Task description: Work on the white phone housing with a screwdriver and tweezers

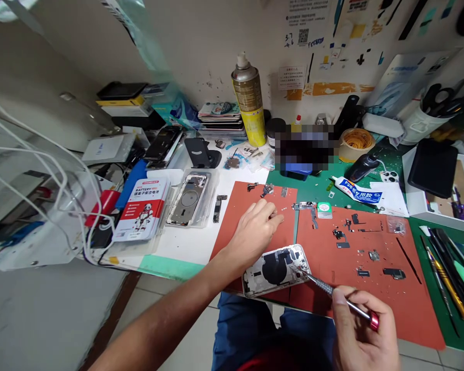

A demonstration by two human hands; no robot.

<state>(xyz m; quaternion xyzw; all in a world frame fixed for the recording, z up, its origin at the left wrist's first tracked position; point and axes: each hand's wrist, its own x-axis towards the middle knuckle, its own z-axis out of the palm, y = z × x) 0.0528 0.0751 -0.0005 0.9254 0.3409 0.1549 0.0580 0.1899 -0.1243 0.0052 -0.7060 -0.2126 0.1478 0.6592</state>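
A white phone housing (276,269) with a black round patch inside lies on the reddish-brown mat (320,288) near the table's front edge. Just above it my left hand (257,226) rests over the mat, fingers curled together; whatever they pinch is too small to make out. In my right hand (365,330), at the lower right, is a silver screwdriver (327,287) with a red end. Its tip reaches the right end of the housing. Small phone parts, among them a metal bracket with a flex cable (313,208), lie beyond.
A red-and-white battery box (143,208) and another phone housing (188,198) are on the left. A yellow spray can (251,103) stands at the back. Glue tube (358,191), white tray (444,214) and several tools (443,278) occupy the right side.
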